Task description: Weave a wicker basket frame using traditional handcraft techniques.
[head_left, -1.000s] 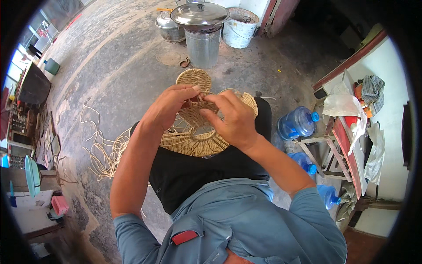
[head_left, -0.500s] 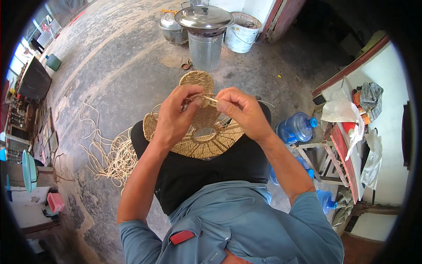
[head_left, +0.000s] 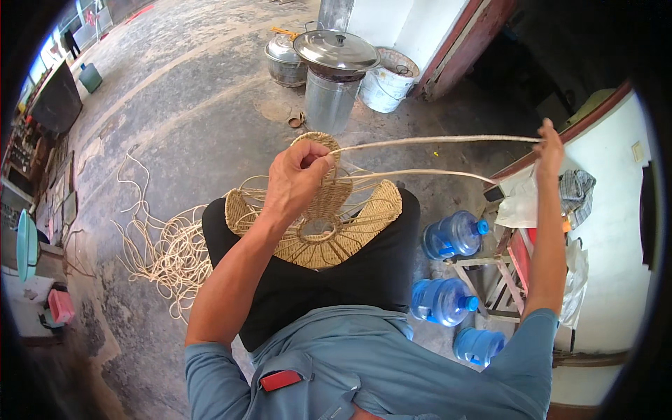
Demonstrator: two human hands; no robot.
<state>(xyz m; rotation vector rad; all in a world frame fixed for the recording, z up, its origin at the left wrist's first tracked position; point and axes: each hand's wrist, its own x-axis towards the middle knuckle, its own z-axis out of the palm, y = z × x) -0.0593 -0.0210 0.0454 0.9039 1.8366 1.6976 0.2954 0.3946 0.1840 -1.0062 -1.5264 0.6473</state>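
Observation:
A petal-shaped woven piece of straw-coloured cord (head_left: 378, 213) rests across my lap, with a round opening and bare thin ribs near its middle. My left hand (head_left: 297, 178) is closed in a pinch at the edge of its far petal, where the cord comes out. Far out to the right, my right hand (head_left: 551, 150) is raised with the pale cord (head_left: 434, 140) in its fingers. One length runs almost straight between the two hands. A second length curves below it, its right end passing near the wall; the fingertips of the right hand are slightly blurred.
A loose heap of cord (head_left: 175, 255) lies on the floor to the left. Blue water jugs (head_left: 448, 301) and a wooden frame (head_left: 490, 276) stand at my right. Ahead are a lidded metal drum (head_left: 332, 98), a pot (head_left: 285, 63) and a white bucket (head_left: 388, 84).
My right hand has swung from beside the left one far out to the right, drawing the cord out long. The left hand keeps its pinch at the woven piece.

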